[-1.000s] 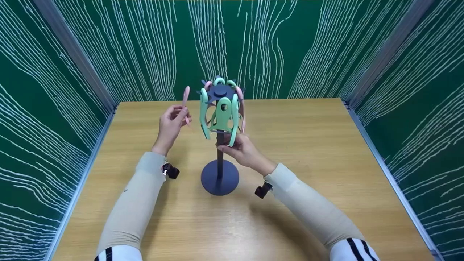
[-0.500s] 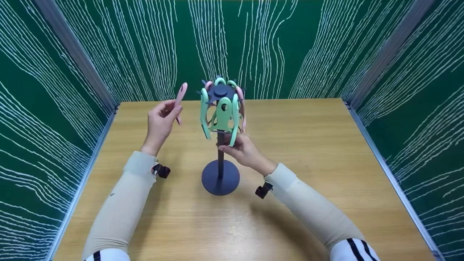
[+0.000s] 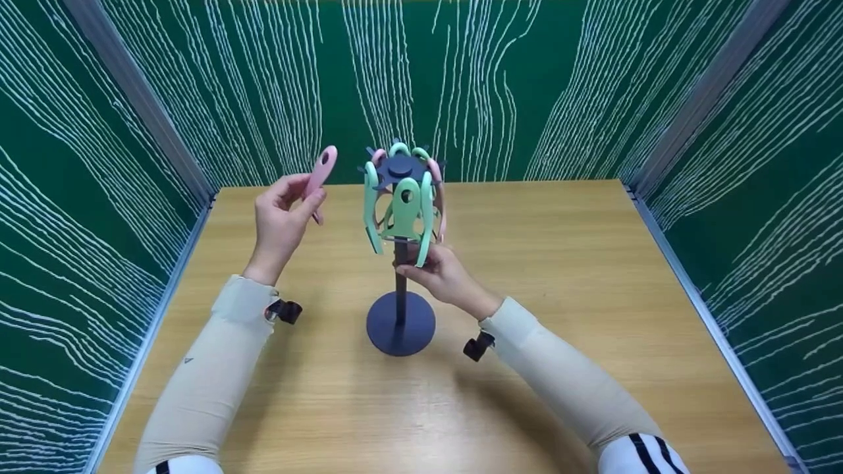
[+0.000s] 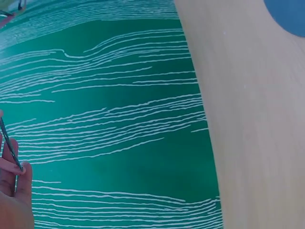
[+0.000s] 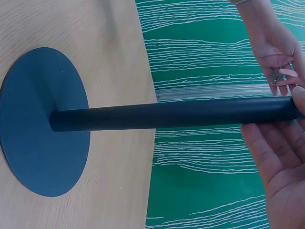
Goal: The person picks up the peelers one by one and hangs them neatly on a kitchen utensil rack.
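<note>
In the head view my left hand (image 3: 282, 214), left of the stand, pinches a pink Y-shaped peeler (image 3: 320, 172) between thumb and fingers. Its holed handle end points up; the lower part is partly hidden by the hand. My right hand (image 3: 440, 271) grips the dark pole of the display stand (image 3: 400, 299) just beneath the hung pieces. Thumb and fingers of that hand (image 5: 281, 167) close round the pole (image 5: 190, 113) in the right wrist view. Several green peelers (image 3: 406, 207) and some pink ones (image 3: 442, 197) hang by their holes from the stand's hooked top (image 3: 400, 166).
The round dark base (image 3: 382, 332) stands on a wooden table (image 3: 546, 263). Green walls with white wavy lines (image 3: 461, 79) rise at the back and both sides, joined by grey corner posts (image 3: 698, 99). A small black camera (image 3: 288, 311) sits on the left wrist.
My left hand has moved left, away from the stand, with the pink peeler, which has turned to show more of its face and hole. My right hand stays on the pole.
</note>
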### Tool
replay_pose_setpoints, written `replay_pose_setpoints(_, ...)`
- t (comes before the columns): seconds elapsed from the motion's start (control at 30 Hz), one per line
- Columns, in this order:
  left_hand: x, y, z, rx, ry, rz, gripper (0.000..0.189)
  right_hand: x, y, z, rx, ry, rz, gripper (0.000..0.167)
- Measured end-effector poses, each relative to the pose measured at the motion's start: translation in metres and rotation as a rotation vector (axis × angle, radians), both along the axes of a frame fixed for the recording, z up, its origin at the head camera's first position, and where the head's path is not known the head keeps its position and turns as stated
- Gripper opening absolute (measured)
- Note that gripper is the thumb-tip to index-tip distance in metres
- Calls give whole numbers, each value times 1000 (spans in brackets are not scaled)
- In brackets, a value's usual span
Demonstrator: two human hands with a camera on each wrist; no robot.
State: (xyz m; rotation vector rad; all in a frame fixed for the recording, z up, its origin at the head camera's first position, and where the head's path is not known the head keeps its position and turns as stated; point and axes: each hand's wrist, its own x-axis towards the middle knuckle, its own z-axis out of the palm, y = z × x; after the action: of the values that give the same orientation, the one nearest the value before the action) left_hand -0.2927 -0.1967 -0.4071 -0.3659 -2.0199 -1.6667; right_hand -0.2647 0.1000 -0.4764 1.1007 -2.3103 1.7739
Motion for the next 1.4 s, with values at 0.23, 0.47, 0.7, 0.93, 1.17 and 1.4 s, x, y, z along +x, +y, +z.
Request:
replay_pose_setpoints(0.23,9,-2,14,-15,26,9,30,1,0,0,1,-5,-1,33)
replay_pose_setpoints(0.47,21,4,29,-42,97,-16,31,-1,0,-1,-4,-7,8,30)
replay_pose_setpoints(0.7,33,9,42,-98,248,-60,29,-2,0,-3,-26,35,22,24)
replay_pose_setpoints(0.93,41,12,51,-142,354,-174,33,-3,-1,-3,-36,57,8,16)
replay_pose_setpoints(1.17,50,17,56,-177,365,-268,28,-2,-1,-2,-30,16,5,21)
replay_pose_setpoints(1.4,53,18,53,-226,358,-299,27,-3,-1,-4,-29,32,0,22)
